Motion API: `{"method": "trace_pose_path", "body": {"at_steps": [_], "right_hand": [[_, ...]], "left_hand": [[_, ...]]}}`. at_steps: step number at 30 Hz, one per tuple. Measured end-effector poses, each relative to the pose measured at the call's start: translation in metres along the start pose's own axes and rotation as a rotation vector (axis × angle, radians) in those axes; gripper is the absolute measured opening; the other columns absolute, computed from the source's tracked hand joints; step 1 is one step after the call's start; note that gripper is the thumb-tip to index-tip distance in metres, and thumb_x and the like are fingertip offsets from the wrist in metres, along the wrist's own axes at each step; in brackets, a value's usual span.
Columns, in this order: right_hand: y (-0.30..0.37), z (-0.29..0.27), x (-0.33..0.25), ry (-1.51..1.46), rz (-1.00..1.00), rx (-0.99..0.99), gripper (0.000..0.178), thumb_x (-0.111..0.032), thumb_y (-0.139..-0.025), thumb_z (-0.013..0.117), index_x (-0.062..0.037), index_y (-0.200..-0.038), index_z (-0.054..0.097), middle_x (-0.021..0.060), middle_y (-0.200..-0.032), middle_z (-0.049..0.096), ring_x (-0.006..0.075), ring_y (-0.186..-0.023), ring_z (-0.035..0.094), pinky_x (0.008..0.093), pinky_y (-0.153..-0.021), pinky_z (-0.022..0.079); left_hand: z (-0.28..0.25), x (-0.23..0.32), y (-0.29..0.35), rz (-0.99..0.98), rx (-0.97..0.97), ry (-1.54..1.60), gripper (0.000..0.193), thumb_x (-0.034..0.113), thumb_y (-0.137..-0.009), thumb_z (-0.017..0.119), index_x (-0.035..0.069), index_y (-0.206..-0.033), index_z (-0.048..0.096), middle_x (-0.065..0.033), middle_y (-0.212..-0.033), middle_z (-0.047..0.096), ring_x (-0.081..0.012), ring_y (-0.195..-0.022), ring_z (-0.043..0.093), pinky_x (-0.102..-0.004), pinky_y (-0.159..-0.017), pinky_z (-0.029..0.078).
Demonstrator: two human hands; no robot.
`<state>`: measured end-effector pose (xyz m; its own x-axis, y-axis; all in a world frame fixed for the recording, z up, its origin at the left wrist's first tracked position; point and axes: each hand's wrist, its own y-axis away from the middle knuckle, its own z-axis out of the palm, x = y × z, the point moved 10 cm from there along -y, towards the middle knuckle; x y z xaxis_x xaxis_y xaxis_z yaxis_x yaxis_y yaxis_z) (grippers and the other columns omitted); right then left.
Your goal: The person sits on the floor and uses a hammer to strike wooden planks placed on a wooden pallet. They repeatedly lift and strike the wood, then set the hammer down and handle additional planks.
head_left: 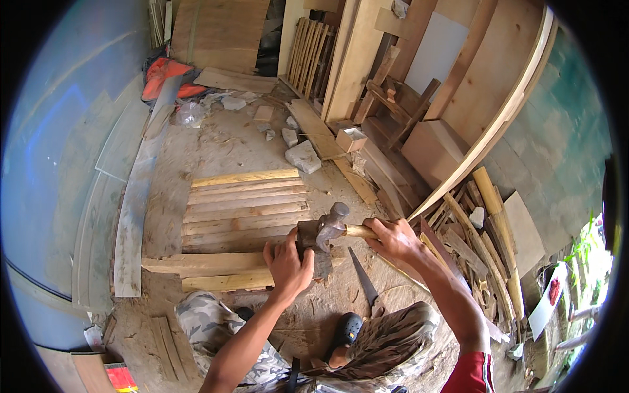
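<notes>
In my right hand (393, 241) is a claw hammer (335, 219), held closed around its light wooden handle; its metal head is in front of my left hand. My left hand (288, 265) has its thumb and fingers about a dark, squarish block (306, 234), partly hidden by the hammer head. Just left of that hand, a thick wooden beam (209, 264) lies across the near end of a row of wooden slats (246, 204) on the ground. A handsaw (362, 278) lies below the hammer, close to my right knee.
Scrap wood (481, 236) is heaped to the right. Stone chunks (303, 157) and a small open box (351, 139) lie beyond the slats. A long flat board (134, 223) runs along the left wall. Tall wooden panels (485, 72) lean at the back right.
</notes>
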<state>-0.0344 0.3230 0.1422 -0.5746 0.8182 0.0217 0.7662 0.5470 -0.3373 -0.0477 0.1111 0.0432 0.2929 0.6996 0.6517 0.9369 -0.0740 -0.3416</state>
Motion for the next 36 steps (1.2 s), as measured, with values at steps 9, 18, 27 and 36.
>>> {"method": "trace_pose_path", "body": {"at_steps": [9,18,27,36], "right_hand": [[-0.001,0.003,0.000,-0.023,-0.078,0.033,0.027,-0.017,-0.087,0.067,-0.0130,-0.112,0.058,0.0063,-0.078,0.066,0.0282,-0.061,0.066,0.0395,-0.048,0.053],[-0.027,-0.014,-0.011,0.173,-0.224,-0.187,0.028,-0.020,-0.086,0.066,-0.0128,-0.111,0.056,0.0053,-0.085,0.067,0.0255,-0.063,0.069,0.0374,-0.046,0.055],[-0.049,-0.012,-0.033,0.365,-0.358,-0.400,0.036,-0.019,-0.088,0.062,-0.0164,-0.123,0.055,0.0058,-0.079,0.069,0.0266,-0.071,0.073,0.0390,-0.060,0.059],[-0.046,-0.008,-0.037,0.382,-0.444,-0.448,0.041,-0.018,-0.093,0.056,-0.0153,-0.133,0.046,0.0080,-0.084,0.066,0.0260,-0.070,0.072,0.0378,-0.059,0.059]], "left_hand": [[0.004,-0.008,-0.001,0.004,-0.019,-0.018,0.059,0.032,-0.093,0.056,0.007,-0.146,0.044,-0.0199,-0.111,0.066,-0.0344,-0.109,0.059,-0.0535,-0.115,0.022],[0.005,-0.009,-0.002,-0.067,-0.111,0.019,0.053,0.029,-0.095,0.048,0.006,-0.143,0.050,-0.0202,-0.116,0.064,-0.0336,-0.116,0.055,-0.0510,-0.118,0.020],[-0.008,-0.015,0.000,-0.025,0.072,0.247,0.042,0.019,-0.096,0.042,0.001,-0.129,0.061,-0.0167,-0.128,0.061,-0.0314,-0.124,0.052,-0.0498,-0.114,0.029],[-0.036,0.117,-0.073,0.314,-0.563,-0.219,0.060,0.049,-0.080,0.071,-0.003,-0.109,0.072,-0.0218,-0.105,0.071,-0.0330,-0.098,0.069,-0.0426,-0.087,0.054]]}}
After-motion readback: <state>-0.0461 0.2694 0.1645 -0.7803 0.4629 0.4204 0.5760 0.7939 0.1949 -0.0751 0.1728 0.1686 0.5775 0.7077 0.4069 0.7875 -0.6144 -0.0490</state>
